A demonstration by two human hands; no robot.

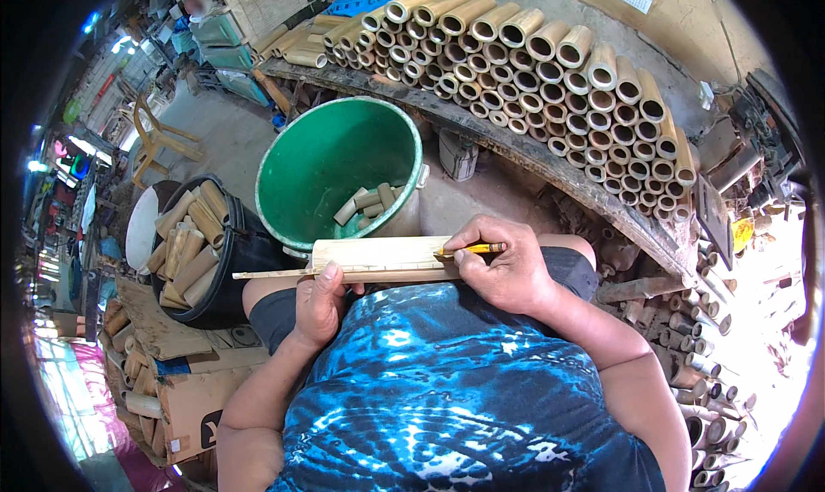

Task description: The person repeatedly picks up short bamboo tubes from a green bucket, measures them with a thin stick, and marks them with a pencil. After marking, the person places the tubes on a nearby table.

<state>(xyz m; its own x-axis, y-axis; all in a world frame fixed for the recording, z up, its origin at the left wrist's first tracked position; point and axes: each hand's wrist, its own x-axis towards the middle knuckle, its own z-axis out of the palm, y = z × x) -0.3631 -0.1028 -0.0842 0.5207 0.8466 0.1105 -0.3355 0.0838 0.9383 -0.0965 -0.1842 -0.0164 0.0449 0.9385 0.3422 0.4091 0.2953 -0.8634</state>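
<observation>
A pale bamboo tube (378, 251) lies crosswise over my lap, in front of the tie-dyed blue shirt. My left hand (316, 310) grips its near side toward the left end, the thumb pressing a thin strip (268, 275) along the tube. The strip's left end sticks out past the tube. In my right hand (509, 268), pinched between thumb and fingers, is a yellow pencil (493, 248). Its tip meets the tube's surface near the right end, which my hand partly hides.
A large green tub (292, 157) with a few bamboo pieces stands just ahead. Left of it is a black bin (258, 273) full of bamboo pieces, beside a cardboard box (206, 397). Bamboo tubes (524, 84) are stacked on a wooden bench (481, 135) ahead right. A chair (155, 140) stands far left.
</observation>
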